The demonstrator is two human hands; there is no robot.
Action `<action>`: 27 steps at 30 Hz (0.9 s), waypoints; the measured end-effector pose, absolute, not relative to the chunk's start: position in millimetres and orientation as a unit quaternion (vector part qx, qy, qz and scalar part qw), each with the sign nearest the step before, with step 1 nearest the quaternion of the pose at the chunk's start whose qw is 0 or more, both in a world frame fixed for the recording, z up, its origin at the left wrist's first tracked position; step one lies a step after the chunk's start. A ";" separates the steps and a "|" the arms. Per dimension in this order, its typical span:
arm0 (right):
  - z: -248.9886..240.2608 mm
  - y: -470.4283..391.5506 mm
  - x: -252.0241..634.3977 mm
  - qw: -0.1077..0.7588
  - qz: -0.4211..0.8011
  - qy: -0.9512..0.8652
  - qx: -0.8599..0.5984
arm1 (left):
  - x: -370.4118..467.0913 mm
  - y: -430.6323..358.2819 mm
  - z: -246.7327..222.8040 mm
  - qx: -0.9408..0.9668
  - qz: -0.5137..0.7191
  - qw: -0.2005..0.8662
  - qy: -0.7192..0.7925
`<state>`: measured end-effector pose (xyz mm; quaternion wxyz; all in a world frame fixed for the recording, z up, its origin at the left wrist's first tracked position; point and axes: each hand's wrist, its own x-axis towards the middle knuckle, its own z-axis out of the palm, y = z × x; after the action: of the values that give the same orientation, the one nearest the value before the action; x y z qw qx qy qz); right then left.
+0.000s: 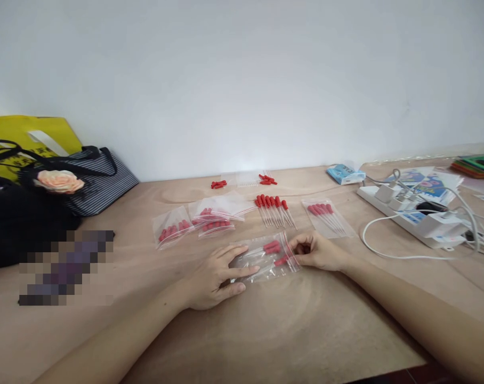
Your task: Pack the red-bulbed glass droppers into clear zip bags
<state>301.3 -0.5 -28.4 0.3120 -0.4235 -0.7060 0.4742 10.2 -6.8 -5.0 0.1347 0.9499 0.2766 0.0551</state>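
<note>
A clear zip bag (261, 261) lies flat between my hands, with several red-capped droppers (272, 247) inside. My left hand (216, 277) rests on its left side, fingers spread. At the bag's right end, by the red zip line, my right hand (316, 252) pinches the edge between thumb and fingers. Just behind are loose red-capped droppers (272, 205) in a row. A bag of droppers (329, 217) lies to their right. Left of the row are bags with red bulbs (174, 229) and a stack of clear bags (222, 205).
Red bulbs (218, 184) and more red pieces (268, 180) lie near the wall. A white power strip (410, 216) with cables and a blue packet (345, 174) are at right. Bags (102, 181) and a pixelated object (68, 266) are at left.
</note>
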 end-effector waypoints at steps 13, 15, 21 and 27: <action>-41.6 5.0 291.8 0.375 0.437 -0.675 -0.462 | 10.2 -5.3 -5.7 0.953 0.057 0.124 0.270; -42.3 5.7 288.0 0.378 0.426 -0.671 -0.475 | 10.2 -5.0 -5.8 0.952 0.049 0.125 0.275; -40.5 8.3 279.3 0.407 0.350 -0.666 -0.517 | 10.3 -5.4 -5.7 0.952 0.042 0.126 0.277; -42.2 13.3 286.8 0.361 0.436 -0.689 -0.452 | 10.0 -4.6 -7.0 0.946 0.050 0.141 0.288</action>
<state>286.8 13.3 -42.2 0.3614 -0.4515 -0.6894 0.4361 10.0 -4.6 -7.0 0.1410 0.9460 0.2876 0.0504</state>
